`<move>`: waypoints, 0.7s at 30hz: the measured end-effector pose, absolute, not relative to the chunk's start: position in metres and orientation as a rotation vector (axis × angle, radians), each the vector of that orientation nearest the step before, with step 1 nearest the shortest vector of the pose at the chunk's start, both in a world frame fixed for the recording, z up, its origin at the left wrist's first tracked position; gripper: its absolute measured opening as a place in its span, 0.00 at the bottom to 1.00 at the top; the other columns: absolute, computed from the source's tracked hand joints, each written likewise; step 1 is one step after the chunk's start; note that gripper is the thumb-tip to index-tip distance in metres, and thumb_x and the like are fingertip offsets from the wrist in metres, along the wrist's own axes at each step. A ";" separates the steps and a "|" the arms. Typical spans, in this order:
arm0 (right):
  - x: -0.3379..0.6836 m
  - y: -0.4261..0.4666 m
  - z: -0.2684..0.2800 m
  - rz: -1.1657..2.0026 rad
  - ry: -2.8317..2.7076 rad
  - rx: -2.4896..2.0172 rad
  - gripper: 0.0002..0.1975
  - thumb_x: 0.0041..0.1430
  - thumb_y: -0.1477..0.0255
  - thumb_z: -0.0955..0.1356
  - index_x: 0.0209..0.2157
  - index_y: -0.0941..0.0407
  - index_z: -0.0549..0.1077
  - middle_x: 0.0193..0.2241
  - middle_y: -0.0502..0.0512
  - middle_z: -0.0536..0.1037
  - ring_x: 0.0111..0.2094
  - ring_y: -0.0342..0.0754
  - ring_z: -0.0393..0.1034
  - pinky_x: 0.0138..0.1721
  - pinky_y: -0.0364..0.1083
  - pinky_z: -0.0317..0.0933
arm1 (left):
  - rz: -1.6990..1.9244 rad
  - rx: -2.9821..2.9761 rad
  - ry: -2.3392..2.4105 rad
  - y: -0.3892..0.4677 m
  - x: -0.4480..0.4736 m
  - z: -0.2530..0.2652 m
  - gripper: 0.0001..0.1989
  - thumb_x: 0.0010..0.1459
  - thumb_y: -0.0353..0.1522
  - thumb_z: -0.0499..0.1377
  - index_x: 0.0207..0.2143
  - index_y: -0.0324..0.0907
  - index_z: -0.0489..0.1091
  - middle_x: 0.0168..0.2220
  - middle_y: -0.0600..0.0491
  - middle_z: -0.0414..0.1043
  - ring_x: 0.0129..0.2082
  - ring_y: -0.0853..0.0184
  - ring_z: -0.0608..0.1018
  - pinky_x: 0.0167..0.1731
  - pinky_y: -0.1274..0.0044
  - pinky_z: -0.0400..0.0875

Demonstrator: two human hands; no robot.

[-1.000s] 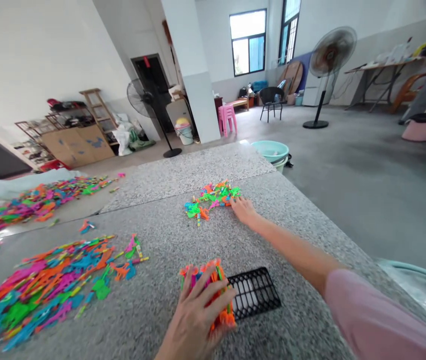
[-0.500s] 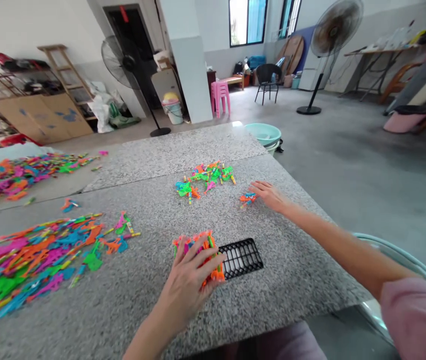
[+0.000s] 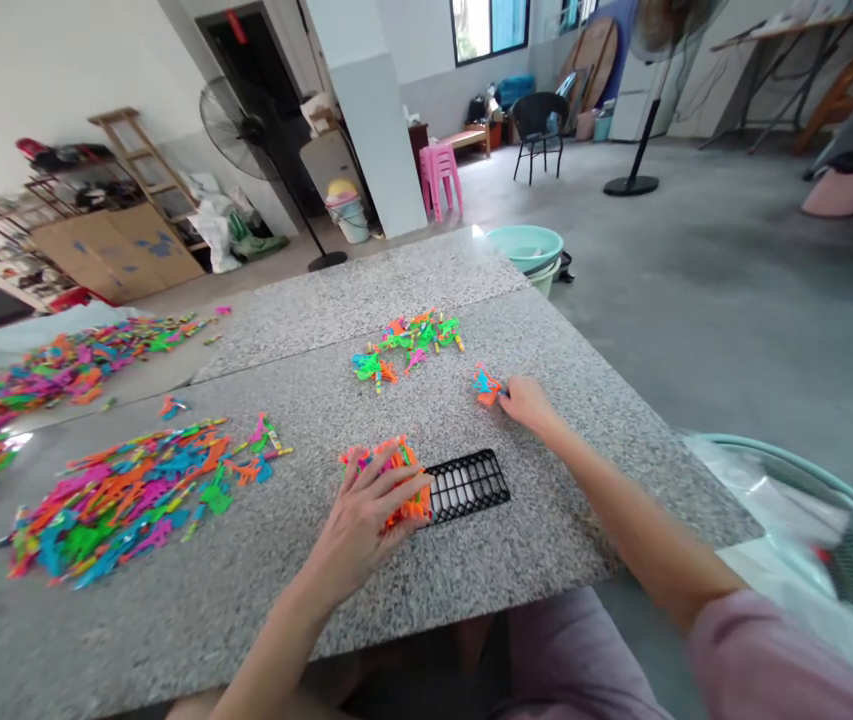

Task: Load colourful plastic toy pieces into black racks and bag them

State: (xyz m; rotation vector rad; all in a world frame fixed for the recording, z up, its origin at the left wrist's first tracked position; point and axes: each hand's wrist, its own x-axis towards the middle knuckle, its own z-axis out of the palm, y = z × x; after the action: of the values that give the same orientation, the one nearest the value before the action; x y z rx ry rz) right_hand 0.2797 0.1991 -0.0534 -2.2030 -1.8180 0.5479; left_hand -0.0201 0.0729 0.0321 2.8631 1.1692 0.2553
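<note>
My left hand (image 3: 366,515) curves over a packed row of bright plastic pieces (image 3: 400,455), mostly orange with some pink, its fingers and thumb around them. These pieces stand at the left part of a black grid rack (image 3: 469,487), whose right part shows bare openings. Farther right, my right hand (image 3: 529,404) is closed, its fingertips pinching the dark end of a small orange and blue plastic piece (image 3: 486,386) at the table surface. The exact kind of these pieces is too small to make out.
A loose cluster of mixed plastic pieces (image 3: 415,342) lies beyond the rack. A large heap (image 3: 133,495) spreads at left, and another pile (image 3: 88,360) lies behind it. The speckled table (image 3: 568,510) ends at right near green basins (image 3: 838,500). A standing fan (image 3: 246,130) is behind.
My right hand has drawn back slightly, and its outstretched fingers have closed on the small plastic piece. My left hand keeps its hold at the rack. The view has shifted.
</note>
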 end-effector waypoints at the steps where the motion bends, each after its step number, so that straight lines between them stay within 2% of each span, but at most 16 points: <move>1: 0.282 0.190 -0.055 0.585 -1.814 -2.136 0.10 0.62 0.71 0.66 0.41 0.62 0.74 0.41 0.67 0.79 0.44 0.56 0.75 0.39 0.45 0.64 | 0.253 2.855 1.167 0.073 -0.020 0.032 0.20 0.64 0.41 0.57 0.58 0.53 0.67 0.57 0.54 0.72 0.67 0.55 0.57 0.65 0.51 0.39; 3: 0.280 0.169 -0.059 0.790 -1.741 -1.920 0.11 0.61 0.71 0.67 0.45 0.61 0.70 0.35 0.60 0.80 0.36 0.51 0.77 0.34 0.43 0.65 | 0.265 2.837 1.165 0.073 -0.019 0.033 0.19 0.65 0.42 0.56 0.57 0.53 0.68 0.57 0.54 0.72 0.67 0.55 0.57 0.65 0.50 0.39; 5: 0.268 0.148 -0.064 1.073 -1.590 -1.642 0.18 0.57 0.72 0.69 0.48 0.58 0.65 0.28 0.51 0.78 0.25 0.46 0.75 0.27 0.41 0.64 | 0.275 2.822 1.162 0.073 -0.017 0.034 0.19 0.65 0.42 0.56 0.57 0.52 0.68 0.57 0.54 0.72 0.67 0.54 0.57 0.65 0.51 0.39; 7: 0.248 0.133 -0.068 1.227 -1.484 -1.421 0.20 0.53 0.74 0.70 0.47 0.56 0.64 0.26 0.46 0.77 0.21 0.44 0.72 0.25 0.40 0.64 | 0.269 2.813 1.165 0.073 -0.017 0.035 0.19 0.65 0.42 0.56 0.57 0.51 0.68 0.57 0.53 0.71 0.68 0.54 0.56 0.65 0.51 0.38; 11: 0.204 0.125 -0.070 1.166 -1.563 -1.195 0.09 0.50 0.78 0.70 0.34 0.56 0.68 0.31 0.50 0.78 0.29 0.44 0.74 0.32 0.41 0.66 | 0.257 2.833 1.150 0.074 -0.017 0.036 0.19 0.65 0.42 0.56 0.57 0.51 0.68 0.57 0.53 0.72 0.68 0.55 0.56 0.66 0.52 0.38; 13: 0.187 0.129 -0.070 1.124 -1.693 -1.157 0.07 0.51 0.78 0.70 0.33 0.57 0.70 0.32 0.52 0.79 0.33 0.46 0.75 0.36 0.42 0.66 | 0.248 2.855 1.144 0.075 -0.018 0.036 0.20 0.65 0.42 0.56 0.58 0.52 0.67 0.57 0.54 0.72 0.68 0.56 0.55 0.66 0.53 0.37; 18: 0.170 0.135 -0.064 0.813 -2.097 -1.268 0.07 0.54 0.79 0.68 0.37 0.59 0.73 0.37 0.59 0.79 0.41 0.51 0.74 0.43 0.45 0.64 | 0.241 2.893 1.118 0.075 -0.020 0.033 0.22 0.64 0.41 0.58 0.60 0.53 0.64 0.58 0.55 0.70 0.69 0.57 0.53 0.67 0.54 0.34; 21: 0.167 0.136 -0.052 0.758 -2.297 -1.322 0.13 0.56 0.77 0.68 0.44 0.61 0.72 0.37 0.63 0.79 0.40 0.54 0.74 0.41 0.46 0.64 | 0.243 2.892 1.119 0.074 -0.021 0.032 0.23 0.64 0.40 0.58 0.61 0.53 0.63 0.58 0.55 0.70 0.68 0.56 0.54 0.66 0.53 0.35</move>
State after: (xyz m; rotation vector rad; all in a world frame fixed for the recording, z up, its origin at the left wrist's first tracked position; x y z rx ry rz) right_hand 0.1674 0.1357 -0.0522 -1.3225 -2.2968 0.7585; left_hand -0.0212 0.0745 0.0322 2.8922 1.1187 0.2425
